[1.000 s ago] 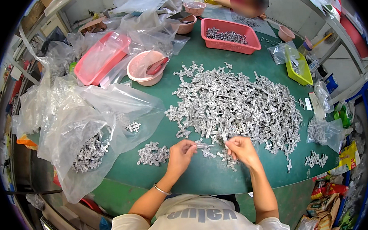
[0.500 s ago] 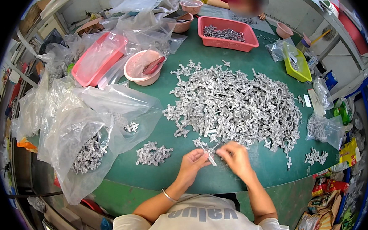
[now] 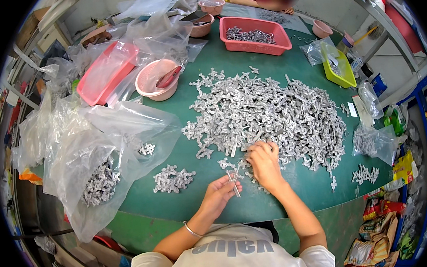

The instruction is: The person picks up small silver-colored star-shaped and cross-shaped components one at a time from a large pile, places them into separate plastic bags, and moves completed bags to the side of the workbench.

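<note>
Green table, grey parts (pale wall)

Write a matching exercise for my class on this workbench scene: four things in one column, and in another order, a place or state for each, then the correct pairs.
Column 1
1. Person's left hand
2. Person's right hand
3. Red-handled tool
4. Yellow-green basket

Column 2
A. Resting in a round pink bowl
B. Toward the right edge of the green table
C. Holding a slim metal piece
D. At the near side of the large heap of small metal parts

Correct pairs: 1-C, 2-D, 3-A, 4-B
</note>
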`<state>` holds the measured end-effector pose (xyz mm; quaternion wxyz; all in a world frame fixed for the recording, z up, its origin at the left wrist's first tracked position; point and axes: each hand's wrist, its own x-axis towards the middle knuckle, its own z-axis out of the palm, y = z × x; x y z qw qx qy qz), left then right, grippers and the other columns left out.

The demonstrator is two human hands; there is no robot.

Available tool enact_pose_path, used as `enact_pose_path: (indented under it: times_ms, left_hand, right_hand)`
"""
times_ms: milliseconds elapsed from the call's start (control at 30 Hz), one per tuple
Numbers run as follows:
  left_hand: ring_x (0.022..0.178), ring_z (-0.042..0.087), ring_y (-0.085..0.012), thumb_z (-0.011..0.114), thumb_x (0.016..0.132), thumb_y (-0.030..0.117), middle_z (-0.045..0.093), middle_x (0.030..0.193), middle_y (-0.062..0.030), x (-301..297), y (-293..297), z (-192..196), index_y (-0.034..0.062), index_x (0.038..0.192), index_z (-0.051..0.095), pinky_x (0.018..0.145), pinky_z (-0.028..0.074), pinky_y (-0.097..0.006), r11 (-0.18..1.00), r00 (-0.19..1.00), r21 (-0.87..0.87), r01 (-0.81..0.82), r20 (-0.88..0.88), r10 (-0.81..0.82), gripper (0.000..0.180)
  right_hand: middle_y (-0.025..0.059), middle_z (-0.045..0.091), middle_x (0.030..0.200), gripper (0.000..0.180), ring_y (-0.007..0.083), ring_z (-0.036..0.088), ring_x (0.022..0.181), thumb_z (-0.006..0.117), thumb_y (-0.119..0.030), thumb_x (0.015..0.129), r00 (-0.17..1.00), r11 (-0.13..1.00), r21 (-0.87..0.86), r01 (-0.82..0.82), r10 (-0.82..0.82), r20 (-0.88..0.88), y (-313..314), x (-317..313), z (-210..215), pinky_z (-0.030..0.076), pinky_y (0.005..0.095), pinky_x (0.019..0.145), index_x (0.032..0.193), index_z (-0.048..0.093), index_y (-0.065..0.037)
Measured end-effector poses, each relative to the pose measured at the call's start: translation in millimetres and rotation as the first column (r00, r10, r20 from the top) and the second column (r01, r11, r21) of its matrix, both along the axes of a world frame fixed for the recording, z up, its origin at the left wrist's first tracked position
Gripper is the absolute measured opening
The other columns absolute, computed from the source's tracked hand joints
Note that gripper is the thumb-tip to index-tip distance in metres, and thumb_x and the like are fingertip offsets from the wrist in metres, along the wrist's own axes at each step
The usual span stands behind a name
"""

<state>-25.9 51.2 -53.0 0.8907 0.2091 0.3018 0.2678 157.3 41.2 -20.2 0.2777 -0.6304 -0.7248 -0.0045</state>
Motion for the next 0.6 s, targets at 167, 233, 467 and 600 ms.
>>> enact_pose_path:
  times_ms: [167,233,467,600]
  left_hand:
    - [0.088,0.056,-0.0191,0.051,0.086,0.007,0.054,0.102,-0.0104,15.1,-1.2,5.2,-0.0009,0.110,0.045,0.084,0.045,-0.033,0.999,0.995,0.039,-0.008,0.099,0.005,0.026]
    - [0.088,0.055,-0.0189,0.050,0.087,0.008,0.053,0.103,-0.0102,23.5,2.1,13.8,0.0007,0.108,0.046,0.084,0.044,-0.033,0.998,0.998,0.069,0.009,0.055,-0.013,0.023]
    - [0.081,0.056,-0.0149,0.047,0.089,0.012,0.056,0.091,-0.0069,37.1,9.6,4.0,0.0014,0.103,0.049,0.073,0.047,-0.027,0.988,0.991,0.103,0.114,0.052,-0.120,0.018]
    - [0.080,0.056,-0.0142,0.047,0.089,0.011,0.057,0.088,-0.0063,44.6,4.3,17.7,0.0015,0.102,0.050,0.071,0.047,-0.026,0.989,0.989,0.016,0.147,0.031,-0.147,0.017]
  right_hand:
    - [0.0004,0.057,0.080,0.005,0.0064,0.051,0.072,0.057,-0.004,0.082,0.357,0.961,-0.222,0.164,-0.267,-0.895,-21.9,7.9,-4.0,0.039,0.0202,0.064,0.078,0.055,-0.003]
    - [0.0001,0.055,0.078,0.003,0.0068,0.049,0.070,0.057,-0.004,0.082,0.149,0.950,-0.312,0.023,-0.312,-0.938,-27.4,1.6,4.2,0.039,0.0213,0.063,0.079,0.056,-0.003]
    - [0.0027,0.050,0.075,0.020,0.0119,0.045,0.063,0.064,-0.008,0.076,0.526,0.857,-0.115,0.502,-0.408,-0.746,-8.5,21.2,17.6,0.040,0.0261,0.059,0.091,0.054,0.001]
    - [0.0070,0.053,0.071,0.009,0.0156,0.048,0.063,0.061,-0.004,0.076,0.810,0.855,0.131,0.502,-0.411,-0.418,1.6,54.0,6.2,0.039,0.0271,0.055,0.080,0.056,0.003]
